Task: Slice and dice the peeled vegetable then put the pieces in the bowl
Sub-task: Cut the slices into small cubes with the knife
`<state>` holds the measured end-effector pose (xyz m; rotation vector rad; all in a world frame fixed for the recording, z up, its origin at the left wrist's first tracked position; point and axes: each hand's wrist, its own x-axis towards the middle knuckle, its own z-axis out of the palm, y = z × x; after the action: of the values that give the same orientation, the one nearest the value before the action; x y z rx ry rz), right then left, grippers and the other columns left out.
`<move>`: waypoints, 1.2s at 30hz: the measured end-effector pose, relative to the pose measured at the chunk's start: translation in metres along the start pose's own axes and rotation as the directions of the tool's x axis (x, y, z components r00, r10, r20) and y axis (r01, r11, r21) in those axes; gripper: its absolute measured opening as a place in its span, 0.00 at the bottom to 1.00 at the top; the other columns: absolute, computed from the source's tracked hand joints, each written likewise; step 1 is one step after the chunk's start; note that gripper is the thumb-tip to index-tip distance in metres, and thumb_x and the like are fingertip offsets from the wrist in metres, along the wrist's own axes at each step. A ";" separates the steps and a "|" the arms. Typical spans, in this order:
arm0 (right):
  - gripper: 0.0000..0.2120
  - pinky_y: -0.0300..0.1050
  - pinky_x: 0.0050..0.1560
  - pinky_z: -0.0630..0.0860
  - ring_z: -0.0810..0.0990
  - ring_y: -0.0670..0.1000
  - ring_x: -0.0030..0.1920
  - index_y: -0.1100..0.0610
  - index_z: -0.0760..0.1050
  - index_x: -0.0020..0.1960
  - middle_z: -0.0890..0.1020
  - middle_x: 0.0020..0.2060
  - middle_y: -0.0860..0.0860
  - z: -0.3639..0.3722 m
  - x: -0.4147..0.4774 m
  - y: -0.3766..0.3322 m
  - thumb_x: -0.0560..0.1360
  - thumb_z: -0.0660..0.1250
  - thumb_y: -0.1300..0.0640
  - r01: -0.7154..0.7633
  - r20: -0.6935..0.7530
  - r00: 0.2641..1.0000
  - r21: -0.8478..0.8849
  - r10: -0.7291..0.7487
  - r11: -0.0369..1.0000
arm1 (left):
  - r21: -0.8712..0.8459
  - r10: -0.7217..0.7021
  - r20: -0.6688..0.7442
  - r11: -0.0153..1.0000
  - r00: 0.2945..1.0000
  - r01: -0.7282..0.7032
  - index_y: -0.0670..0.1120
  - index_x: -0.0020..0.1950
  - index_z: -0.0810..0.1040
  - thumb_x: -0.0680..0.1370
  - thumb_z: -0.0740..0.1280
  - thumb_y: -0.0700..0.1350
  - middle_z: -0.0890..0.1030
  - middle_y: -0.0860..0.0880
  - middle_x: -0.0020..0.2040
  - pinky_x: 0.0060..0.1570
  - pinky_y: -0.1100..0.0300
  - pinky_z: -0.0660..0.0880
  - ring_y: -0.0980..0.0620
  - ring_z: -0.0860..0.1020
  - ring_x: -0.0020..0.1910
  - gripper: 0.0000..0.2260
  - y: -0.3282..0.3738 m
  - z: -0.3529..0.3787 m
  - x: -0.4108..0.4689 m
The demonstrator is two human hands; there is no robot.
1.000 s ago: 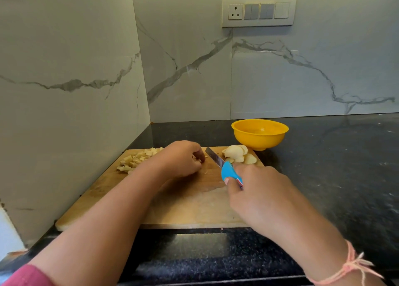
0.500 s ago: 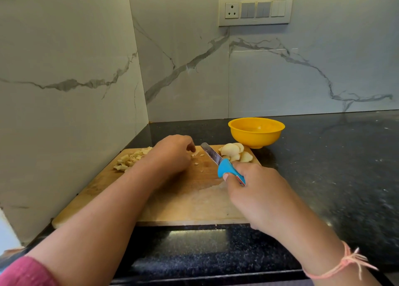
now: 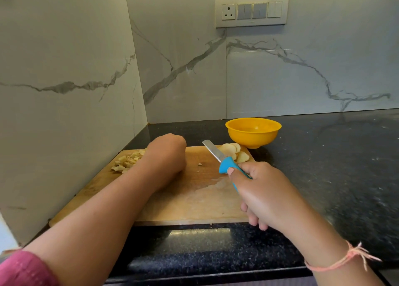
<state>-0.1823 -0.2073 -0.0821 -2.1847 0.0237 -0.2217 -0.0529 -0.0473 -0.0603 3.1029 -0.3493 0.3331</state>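
The left hand (image 3: 166,154) has slid to the diced pieces (image 3: 126,161) at the board (image 3: 194,199)'s far-left edge, fingers hidden, grip untellable. The slices (image 3: 234,152) lie at its far-right corner beside the knife (image 3: 218,156) gripped by the right hand (image 3: 265,190); the bowl (image 3: 253,132) stands just beyond on the desk (image 3: 323,167).

Above the left hand (image 3: 166,151) the forearm is bare up to a dark pink sleeve (image 3: 23,268) of finely textured cloth near the elbow. Behind the right hand (image 3: 265,190) a thin peach-pink thread (image 3: 336,262) circles the wrist, knotted, its frayed loose ends sticking out. The thumbnail (image 3: 230,170) there is short.
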 end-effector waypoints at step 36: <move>0.21 0.38 0.21 0.68 0.73 0.48 0.20 0.44 0.58 0.74 0.75 0.30 0.55 -0.003 0.001 0.017 0.82 0.54 0.54 0.036 -0.062 0.998 0.373 -0.014 0.927 | -0.106 0.014 -0.017 0.994 1.000 -0.015 0.47 0.44 0.77 0.78 0.64 0.56 0.77 0.50 0.38 0.46 0.57 0.76 0.51 0.77 0.42 0.14 0.020 -0.007 0.006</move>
<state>-0.1810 -0.2197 -0.0937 -1.7973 -0.0126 -0.2805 -0.0532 -0.0683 -0.0525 2.9934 -0.3766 0.3281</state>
